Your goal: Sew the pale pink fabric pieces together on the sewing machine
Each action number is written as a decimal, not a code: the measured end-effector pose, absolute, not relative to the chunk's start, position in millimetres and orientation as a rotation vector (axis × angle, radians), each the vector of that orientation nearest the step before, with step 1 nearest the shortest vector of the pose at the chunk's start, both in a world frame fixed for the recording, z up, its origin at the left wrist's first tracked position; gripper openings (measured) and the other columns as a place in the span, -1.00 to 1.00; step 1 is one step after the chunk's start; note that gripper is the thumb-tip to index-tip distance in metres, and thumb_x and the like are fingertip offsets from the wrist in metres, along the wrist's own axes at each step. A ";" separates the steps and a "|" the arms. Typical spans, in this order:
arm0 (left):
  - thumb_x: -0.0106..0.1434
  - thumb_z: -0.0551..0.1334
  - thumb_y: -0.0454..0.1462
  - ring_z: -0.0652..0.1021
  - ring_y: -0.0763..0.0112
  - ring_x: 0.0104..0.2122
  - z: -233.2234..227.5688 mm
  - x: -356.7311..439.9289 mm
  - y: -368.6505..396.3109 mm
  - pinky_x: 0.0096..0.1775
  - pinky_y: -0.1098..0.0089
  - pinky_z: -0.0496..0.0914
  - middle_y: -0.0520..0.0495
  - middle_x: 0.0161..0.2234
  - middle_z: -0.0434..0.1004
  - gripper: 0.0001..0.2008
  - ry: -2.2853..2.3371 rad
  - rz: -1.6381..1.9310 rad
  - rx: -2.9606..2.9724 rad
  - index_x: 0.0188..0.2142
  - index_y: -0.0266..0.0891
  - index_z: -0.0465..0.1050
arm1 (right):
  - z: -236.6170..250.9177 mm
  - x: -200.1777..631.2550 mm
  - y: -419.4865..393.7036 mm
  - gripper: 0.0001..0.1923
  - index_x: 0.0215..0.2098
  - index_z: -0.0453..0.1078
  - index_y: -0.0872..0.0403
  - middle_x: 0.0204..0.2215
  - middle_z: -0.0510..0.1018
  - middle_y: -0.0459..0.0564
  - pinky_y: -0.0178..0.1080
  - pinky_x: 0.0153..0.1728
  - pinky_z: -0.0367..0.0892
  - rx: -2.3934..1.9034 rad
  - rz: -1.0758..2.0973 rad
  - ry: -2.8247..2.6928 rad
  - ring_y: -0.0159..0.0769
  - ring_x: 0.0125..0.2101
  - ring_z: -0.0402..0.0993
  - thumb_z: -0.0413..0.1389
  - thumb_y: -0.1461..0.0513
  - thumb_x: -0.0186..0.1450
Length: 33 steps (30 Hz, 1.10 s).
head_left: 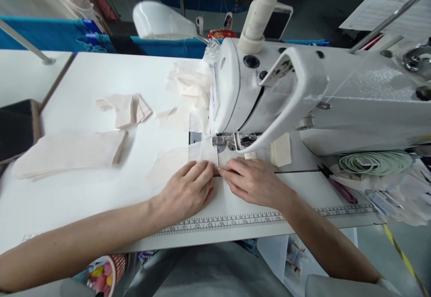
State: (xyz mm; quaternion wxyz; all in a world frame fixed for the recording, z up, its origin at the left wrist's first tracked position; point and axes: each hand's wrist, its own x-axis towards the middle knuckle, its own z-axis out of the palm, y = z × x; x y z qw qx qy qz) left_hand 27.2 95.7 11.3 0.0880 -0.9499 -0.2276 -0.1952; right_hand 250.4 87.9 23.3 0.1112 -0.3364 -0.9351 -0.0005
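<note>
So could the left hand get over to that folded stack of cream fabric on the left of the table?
Probably yes: the left hand rests on the small fabric piece at the presser foot, and only bare white table lies between it and the folded stack.

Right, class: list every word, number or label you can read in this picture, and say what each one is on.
"10", "15", "16", "17": ruler strip along the table's front edge; its other numbers are blurred.
Sheet of lined print, top right: too small to read.
Sewing machine: no readable brand or label.
</note>
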 end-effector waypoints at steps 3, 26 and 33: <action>0.37 0.06 -0.34 0.53 0.13 -0.05 10.2 26.7 99.6 -0.07 0.20 0.49 -0.30 -0.07 0.54 -0.72 -0.677 -0.586 -2.828 -0.14 -0.48 0.50 | 23.5 250.1 89.5 -0.75 -0.03 0.42 0.17 -0.32 0.49 -0.02 -0.25 -0.39 0.13 -1.017 -0.049 -2.754 -0.37 -0.40 0.35 -0.01 0.33 0.39; 0.35 0.06 -0.32 0.48 0.05 0.02 2.9 28.0 127.2 -0.04 0.14 0.44 -0.36 0.00 0.48 -0.67 -0.806 -0.555 -2.871 -0.01 -0.52 0.43 | 22.2 238.8 104.6 -0.60 0.15 0.32 0.09 -0.07 0.53 0.03 -0.18 -0.20 0.28 -1.358 -0.309 -2.769 -0.26 -0.23 0.45 -0.14 0.33 0.41; 0.36 0.04 -0.31 0.48 0.07 0.04 3.4 25.7 131.3 0.00 0.17 0.44 -0.36 0.03 0.48 -0.65 -0.814 -0.560 -2.858 -0.02 -0.55 0.44 | 13.6 233.7 104.1 -0.56 0.18 0.28 0.06 -0.08 0.53 0.04 -0.15 -0.20 0.30 -1.439 -0.353 -2.747 -0.22 -0.22 0.45 -0.14 0.35 0.38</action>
